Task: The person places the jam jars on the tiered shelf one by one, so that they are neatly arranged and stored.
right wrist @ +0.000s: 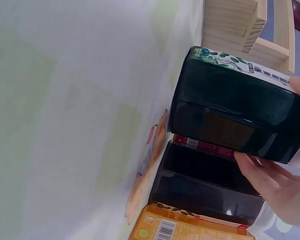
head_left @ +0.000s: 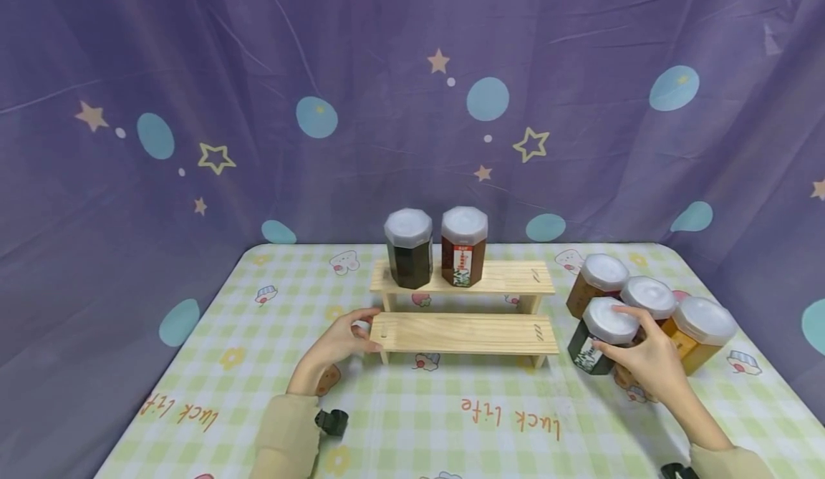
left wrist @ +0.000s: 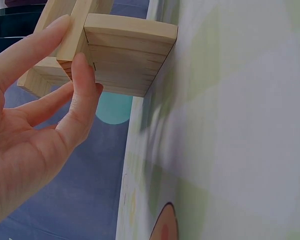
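Observation:
A two-step wooden shelf stands on the table. My left hand holds the left end of its lower step, with fingertips at the board's corners; the left wrist view shows the fingers against the wood. Over at the right, my right hand grips a dark octagonal jar with a white lid, thumb and fingers on opposite sides near the top. In the right wrist view this dark jar has a white label with green leaves. Its base is close to the tablecloth.
On the upper step stand a black jar and a red-brown jar. Beside the held jar are a brown jar, a dark red jar and a yellow jar. A checked cloth covers the table; a purple curtain hangs behind.

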Demonstrator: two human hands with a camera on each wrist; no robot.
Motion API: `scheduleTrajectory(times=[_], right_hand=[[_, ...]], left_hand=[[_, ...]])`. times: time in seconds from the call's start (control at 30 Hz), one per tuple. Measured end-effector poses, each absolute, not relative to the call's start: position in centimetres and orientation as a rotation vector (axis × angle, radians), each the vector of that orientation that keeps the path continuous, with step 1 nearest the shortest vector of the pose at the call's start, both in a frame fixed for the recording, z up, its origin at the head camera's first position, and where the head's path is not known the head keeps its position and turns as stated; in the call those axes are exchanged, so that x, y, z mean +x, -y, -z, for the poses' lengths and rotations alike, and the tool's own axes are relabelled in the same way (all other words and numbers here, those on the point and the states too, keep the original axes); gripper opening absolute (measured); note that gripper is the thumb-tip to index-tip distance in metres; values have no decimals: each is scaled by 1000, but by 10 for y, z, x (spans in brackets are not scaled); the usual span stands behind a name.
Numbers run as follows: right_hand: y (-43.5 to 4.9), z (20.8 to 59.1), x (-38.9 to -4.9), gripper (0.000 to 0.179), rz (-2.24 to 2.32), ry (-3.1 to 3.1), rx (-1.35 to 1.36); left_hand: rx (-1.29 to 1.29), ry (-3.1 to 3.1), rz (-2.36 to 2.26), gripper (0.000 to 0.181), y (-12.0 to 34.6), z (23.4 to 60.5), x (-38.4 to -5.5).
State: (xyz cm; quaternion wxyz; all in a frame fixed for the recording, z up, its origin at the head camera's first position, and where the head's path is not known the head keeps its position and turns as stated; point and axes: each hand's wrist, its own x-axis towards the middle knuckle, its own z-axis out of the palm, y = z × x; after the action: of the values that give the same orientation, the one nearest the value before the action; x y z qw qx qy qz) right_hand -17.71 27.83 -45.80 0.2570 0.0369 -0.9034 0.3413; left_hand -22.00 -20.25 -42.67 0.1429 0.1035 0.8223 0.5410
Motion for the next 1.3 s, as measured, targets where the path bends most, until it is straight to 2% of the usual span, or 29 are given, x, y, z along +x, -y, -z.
scheduleTrajectory(times=[0.17, 0.33, 0.57, 0.67, 0.93, 1.3], right_hand=[[-289, 468, -185, 71, -918, 2401, 130], [-310, 495, -208, 76, -885, 2313, 197], [-277, 426, -179, 66, -1045, 2308, 257], [-279, 422, -180, 66, -1104, 2301, 257], [-264, 378, -168, 62, -1152, 2361, 281], [-261, 353, -178, 62, -1093, 2349, 340]], left_hand=[[303, -2360, -1567, 66, 198, 413, -213], [322, -2371, -1556, 64, 195, 401, -206], [317, -2381, -1564, 69, 204, 429, -222], [321, -2385, -1563, 69, 205, 430, -222], [310, -2371, -1576, 70, 205, 432, -222], [308, -2371, -1576, 69, 204, 431, -222]])
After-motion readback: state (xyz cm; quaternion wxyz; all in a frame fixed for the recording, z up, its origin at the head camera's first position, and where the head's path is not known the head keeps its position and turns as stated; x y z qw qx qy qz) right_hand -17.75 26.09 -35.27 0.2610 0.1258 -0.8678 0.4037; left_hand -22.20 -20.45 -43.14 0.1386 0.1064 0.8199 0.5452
